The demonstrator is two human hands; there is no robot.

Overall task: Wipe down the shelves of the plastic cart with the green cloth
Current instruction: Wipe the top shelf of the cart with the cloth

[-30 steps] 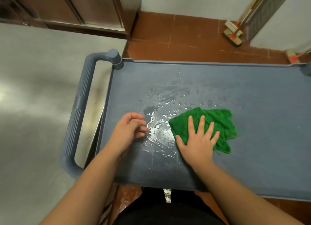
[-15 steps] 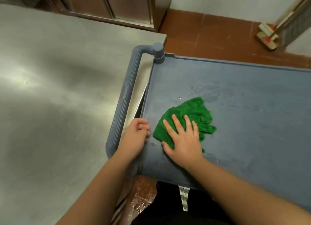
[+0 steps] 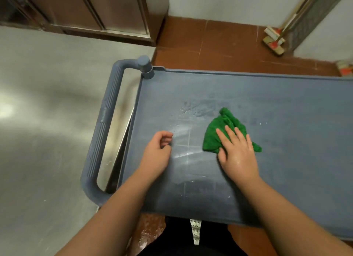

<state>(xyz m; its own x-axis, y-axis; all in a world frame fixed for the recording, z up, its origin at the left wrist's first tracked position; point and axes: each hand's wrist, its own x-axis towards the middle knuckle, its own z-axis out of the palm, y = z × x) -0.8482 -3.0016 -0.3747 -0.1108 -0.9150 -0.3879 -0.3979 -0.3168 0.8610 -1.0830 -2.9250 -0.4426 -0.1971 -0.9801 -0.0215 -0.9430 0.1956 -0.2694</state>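
Green cloth (image 3: 215, 135), crumpled and bunched, lies under right hand's (image 3: 238, 154) flat, spread fingers (image 3: 224, 134).

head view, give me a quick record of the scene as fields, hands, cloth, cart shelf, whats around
right hand: right hand lies flat, fingers straight, pressing the green cloth
left hand: left hand rests on the shelf, fingers loosely curled, holding nothing
cloth: crumpled, on the top shelf, partly under the fingers
top shelf: top shelf grey-blue plastic, wet streaks between the hands
cart handle: cart handle at the shelf's left end
surroundings: steel counter to the left, brush head on the red tile floor
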